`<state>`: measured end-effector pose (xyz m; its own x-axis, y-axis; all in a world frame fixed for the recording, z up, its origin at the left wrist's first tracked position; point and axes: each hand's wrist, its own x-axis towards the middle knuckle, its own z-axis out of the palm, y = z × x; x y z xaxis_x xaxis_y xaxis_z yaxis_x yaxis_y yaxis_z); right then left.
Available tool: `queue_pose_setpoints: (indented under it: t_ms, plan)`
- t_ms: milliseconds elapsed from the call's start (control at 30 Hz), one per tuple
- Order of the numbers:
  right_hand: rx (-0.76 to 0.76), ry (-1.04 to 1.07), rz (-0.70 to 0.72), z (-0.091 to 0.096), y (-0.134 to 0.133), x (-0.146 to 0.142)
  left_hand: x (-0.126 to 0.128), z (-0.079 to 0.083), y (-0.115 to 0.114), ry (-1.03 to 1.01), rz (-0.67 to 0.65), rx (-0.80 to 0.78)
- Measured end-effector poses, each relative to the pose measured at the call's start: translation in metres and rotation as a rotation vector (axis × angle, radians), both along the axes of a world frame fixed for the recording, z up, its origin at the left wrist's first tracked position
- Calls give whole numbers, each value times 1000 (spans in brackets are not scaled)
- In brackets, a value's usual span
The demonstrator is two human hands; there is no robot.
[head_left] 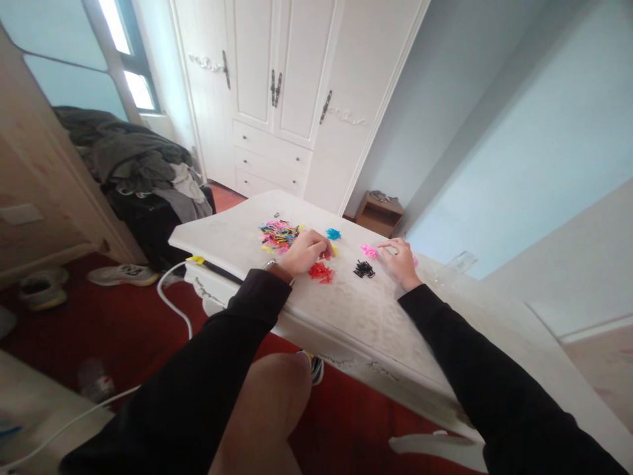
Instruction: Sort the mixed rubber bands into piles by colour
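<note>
strips of mixed bright colours (277,235) lie heaped beside the curled left hand (309,253), which partly hides small yellow pieces (335,251). the loosely bent right hand (399,259) is beside small pink pieces (368,251); either hand's hold, cannot tell. transparent container (461,262), white bench (366,316), white panelled wardrobe (257,59) beyond.

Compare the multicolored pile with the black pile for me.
The multicolored pile mixes many colors, the black pile just one. The multicolored pile spreads wide; the black pile is small. The multicolored pile lies nearer the left hand, the black pile nearer the right hand. Both sit on the white table.
</note>
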<state>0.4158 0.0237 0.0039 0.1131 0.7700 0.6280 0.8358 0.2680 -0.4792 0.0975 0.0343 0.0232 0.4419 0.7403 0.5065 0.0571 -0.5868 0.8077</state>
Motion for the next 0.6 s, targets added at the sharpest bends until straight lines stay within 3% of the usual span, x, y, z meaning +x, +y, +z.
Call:
queue_pose_setpoints:
  t_ms: [600]
  plan:
    - [-4, 22, 22, 0, -1, 0, 4, -2, -2, 154, -49, -19]
